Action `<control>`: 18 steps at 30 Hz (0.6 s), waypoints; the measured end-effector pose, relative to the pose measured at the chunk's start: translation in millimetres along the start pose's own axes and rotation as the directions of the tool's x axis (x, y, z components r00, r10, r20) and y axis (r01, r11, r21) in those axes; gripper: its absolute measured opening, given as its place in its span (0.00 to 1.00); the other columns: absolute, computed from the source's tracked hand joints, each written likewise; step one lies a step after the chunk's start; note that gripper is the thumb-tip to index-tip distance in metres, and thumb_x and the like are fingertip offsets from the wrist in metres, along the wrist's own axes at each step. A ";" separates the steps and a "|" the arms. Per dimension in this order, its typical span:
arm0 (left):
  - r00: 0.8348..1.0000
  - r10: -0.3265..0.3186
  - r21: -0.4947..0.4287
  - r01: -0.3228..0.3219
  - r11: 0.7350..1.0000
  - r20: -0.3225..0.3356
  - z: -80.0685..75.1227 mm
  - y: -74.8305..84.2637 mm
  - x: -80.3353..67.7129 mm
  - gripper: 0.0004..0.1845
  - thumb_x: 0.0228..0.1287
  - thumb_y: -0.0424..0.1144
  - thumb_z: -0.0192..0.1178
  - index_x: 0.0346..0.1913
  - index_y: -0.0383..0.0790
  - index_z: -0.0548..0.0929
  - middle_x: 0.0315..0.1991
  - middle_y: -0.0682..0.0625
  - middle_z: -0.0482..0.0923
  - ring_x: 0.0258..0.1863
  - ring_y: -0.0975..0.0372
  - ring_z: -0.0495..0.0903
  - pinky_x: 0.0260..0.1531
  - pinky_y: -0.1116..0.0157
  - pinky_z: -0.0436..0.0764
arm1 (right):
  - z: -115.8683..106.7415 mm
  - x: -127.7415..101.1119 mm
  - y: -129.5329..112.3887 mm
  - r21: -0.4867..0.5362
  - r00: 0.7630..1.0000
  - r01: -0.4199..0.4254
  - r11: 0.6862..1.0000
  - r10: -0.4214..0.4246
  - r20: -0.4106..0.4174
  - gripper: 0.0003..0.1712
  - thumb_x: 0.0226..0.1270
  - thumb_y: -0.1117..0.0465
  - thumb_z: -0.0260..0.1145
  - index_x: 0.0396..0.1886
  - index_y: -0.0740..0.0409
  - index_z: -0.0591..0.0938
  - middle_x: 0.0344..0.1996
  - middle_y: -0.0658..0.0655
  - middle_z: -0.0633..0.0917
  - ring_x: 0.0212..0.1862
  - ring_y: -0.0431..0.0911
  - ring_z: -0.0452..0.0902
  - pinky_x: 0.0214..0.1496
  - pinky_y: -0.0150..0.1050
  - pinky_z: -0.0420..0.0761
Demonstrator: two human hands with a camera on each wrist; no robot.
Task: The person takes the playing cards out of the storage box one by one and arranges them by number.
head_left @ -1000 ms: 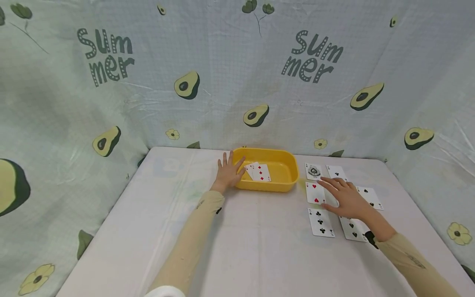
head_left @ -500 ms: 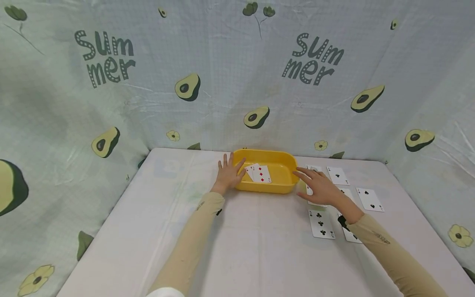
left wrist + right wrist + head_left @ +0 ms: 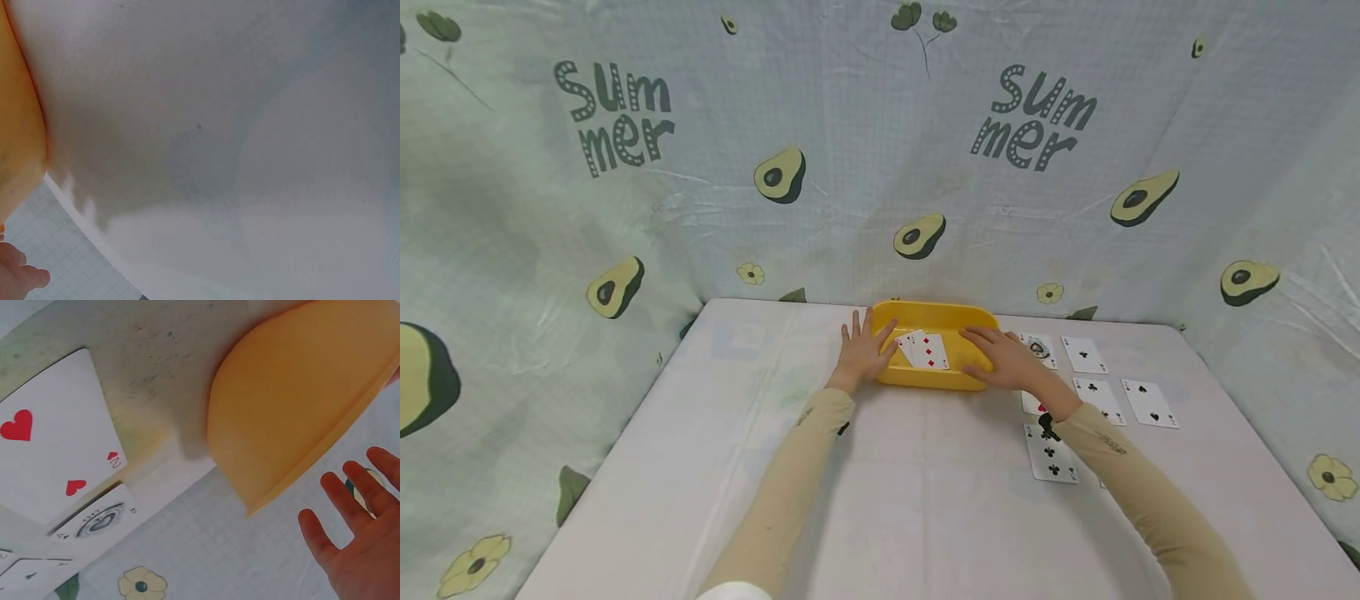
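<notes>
A yellow plastic tub [image 3: 925,380] stands near the table's back edge. Inside, at its left end, lie a three of diamonds [image 3: 931,353] and a card partly under it. My left hand [image 3: 861,358] rests at the tub's left rim, fingers spread. Over the right end of the tub hovers my right hand [image 3: 1006,362], its fingers extended; in the right wrist view those fingers [image 3: 340,497] are apart and hold nothing. Beneath my right forearm and hand, a two of hearts [image 3: 56,444] is partly covered in the head view. Left fingertips show only partly in the left wrist view.
Right of the tub, face-up cards lie in loose rows: an ace of spades [image 3: 1039,348], a club card [image 3: 1084,355], a card [image 3: 1097,400], a spade card [image 3: 1150,403] and a three of clubs [image 3: 1051,457]. A patterned cloth [image 3: 842,100] hangs behind the table.
My right hand has moved left from above the cards to the tub's right end, uncovering cards farther right. My left hand and the cards in the tub stay put.
</notes>
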State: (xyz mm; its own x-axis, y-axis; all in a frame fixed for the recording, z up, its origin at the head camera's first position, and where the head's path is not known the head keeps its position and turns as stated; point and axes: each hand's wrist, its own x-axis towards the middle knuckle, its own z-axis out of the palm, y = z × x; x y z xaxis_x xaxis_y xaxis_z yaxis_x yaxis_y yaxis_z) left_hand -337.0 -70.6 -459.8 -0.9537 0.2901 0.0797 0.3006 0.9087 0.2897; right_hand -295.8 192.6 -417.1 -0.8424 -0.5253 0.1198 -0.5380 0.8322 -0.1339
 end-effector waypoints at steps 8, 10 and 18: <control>1.000 0.002 -0.009 -0.002 1.000 -0.003 -0.8 0.8 -1.3 0.26 0.68 0.52 0.38 0.68 0.58 0.53 0.71 0.39 0.37 0.69 0.40 0.35 0.63 0.41 0.42 | 6.6 22.7 -8.7 0.008 0.998 -0.041 0.999 0.041 0.044 0.36 0.61 0.44 0.56 0.65 0.57 0.62 0.63 0.61 0.66 0.64 0.57 0.60 0.63 0.61 0.55; 1.000 -0.001 -0.013 0.001 1.000 0.000 -1.7 1.0 -1.5 0.26 0.68 0.52 0.37 0.68 0.58 0.53 0.71 0.39 0.37 0.69 0.40 0.35 0.64 0.42 0.41 | 8.9 28.3 -9.6 0.017 0.997 -0.057 0.998 0.056 0.057 0.36 0.61 0.44 0.55 0.65 0.57 0.62 0.63 0.61 0.65 0.64 0.58 0.59 0.63 0.60 0.56; 1.000 0.001 -0.014 -0.001 1.000 0.013 -3.8 1.7 -2.5 0.26 0.68 0.52 0.37 0.68 0.58 0.53 0.71 0.39 0.37 0.69 0.40 0.35 0.63 0.41 0.41 | 20.3 45.5 -12.4 0.013 0.989 -0.082 0.997 0.079 0.125 0.35 0.60 0.43 0.55 0.64 0.55 0.64 0.64 0.59 0.65 0.64 0.57 0.58 0.62 0.61 0.57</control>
State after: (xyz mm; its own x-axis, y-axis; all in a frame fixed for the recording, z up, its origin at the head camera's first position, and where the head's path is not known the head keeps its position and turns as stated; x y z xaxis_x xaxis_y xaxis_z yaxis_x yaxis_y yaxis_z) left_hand -334.2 -70.9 -455.9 -0.9531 0.2951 0.0678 0.3015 0.9041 0.3029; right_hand -328.1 154.9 -429.9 -0.8795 -0.4756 -0.0151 -0.4678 0.8700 -0.1558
